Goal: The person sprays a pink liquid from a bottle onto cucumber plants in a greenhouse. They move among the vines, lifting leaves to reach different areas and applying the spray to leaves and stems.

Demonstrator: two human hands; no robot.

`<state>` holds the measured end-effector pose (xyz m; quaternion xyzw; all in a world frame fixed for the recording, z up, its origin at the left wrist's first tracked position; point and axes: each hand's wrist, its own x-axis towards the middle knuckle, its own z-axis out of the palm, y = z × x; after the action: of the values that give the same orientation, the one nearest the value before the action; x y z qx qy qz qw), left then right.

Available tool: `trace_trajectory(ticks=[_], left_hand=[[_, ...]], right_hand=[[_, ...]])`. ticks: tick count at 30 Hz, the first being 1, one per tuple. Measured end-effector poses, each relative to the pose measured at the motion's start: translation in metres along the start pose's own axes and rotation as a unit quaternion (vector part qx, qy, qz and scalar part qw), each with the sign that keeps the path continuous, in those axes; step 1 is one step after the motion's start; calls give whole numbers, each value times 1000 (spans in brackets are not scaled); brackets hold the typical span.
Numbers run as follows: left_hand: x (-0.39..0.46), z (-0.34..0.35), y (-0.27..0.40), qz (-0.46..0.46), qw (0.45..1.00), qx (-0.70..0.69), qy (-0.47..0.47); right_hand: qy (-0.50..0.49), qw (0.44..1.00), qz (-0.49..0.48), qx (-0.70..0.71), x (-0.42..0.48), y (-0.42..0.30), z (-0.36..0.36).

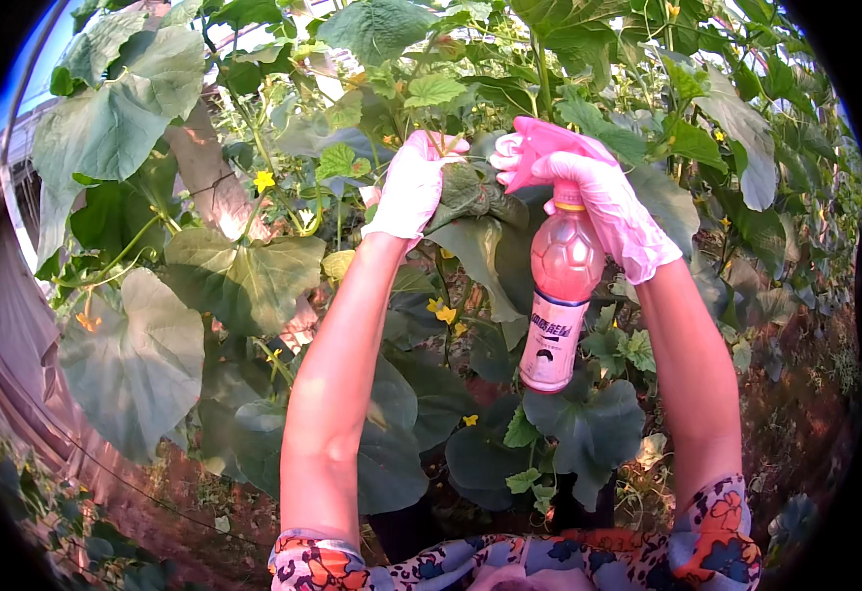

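Note:
My left hand (407, 192), in a thin white glove, is raised among the vines with finger and thumb pinched on a slim green shoot (449, 151); its tip is too small to make out. In my gloved right hand (612, 203) is a spray bottle (565, 258), a reused drink bottle with reddish liquid and a printed label. Its pink trigger head (556, 144) points left, towards the shoot, a short gap away. My right fingers wrap the trigger; whether it is squeezed I cannot tell. A crumpled green leaf (475, 193) hangs just behind and between both hands.
Broad cucurbit leaves (132, 362) and vines with yellow flowers (263, 181) crowd around both arms. A pale slanted post (209, 166) stands at the left. Greenhouse sheeting (13, 310) runs down the left edge, and bare soil (202, 517) lies below.

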<state>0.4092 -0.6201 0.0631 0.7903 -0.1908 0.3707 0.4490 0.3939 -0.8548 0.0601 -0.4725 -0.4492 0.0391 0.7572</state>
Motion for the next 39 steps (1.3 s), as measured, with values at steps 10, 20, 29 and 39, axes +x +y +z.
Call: trace_trajectory(ticks=[10,20,29,39], left_hand=[[-18,-16,29,-115,943,-304,-78],[-16,-7,28,-122,977,-171,-45],[-13,-18,51,58,938,339,31],[-14,-53,104,-164,954,-179,-177]], right_hand=[[-138,984,94,-67,54,22,-8],[-64,825,-293,-478,46,31,5],[-113,956,-97,-254,-6,-10,23],[-104,928,-74,-349,-1,34,12]])
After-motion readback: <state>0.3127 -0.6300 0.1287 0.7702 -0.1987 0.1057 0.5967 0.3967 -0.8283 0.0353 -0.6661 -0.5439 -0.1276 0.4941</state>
